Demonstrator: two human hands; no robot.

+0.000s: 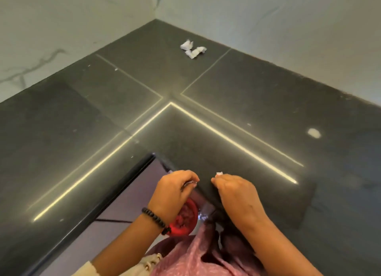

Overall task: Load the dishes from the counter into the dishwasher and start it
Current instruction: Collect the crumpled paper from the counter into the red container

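No dish and no dishwasher is in view. Both hands hover at the inner corner of the dark L-shaped counter (206,79). My left hand (175,190), with a black bead bracelet on the wrist, curls its fingers round a small thin shiny scrap (190,184). Close to its right, my right hand (235,190) pinches a small white scrap (219,173) at its fingertips, just over the counter's edge. What the scraps are is too small to tell.
Two crumpled white paper bits (192,48) lie near the back corner by the marbled walls. A white spot (313,133) marks the counter at right. Below the hands, a red bin (183,218) with waste stands on the tiled floor.
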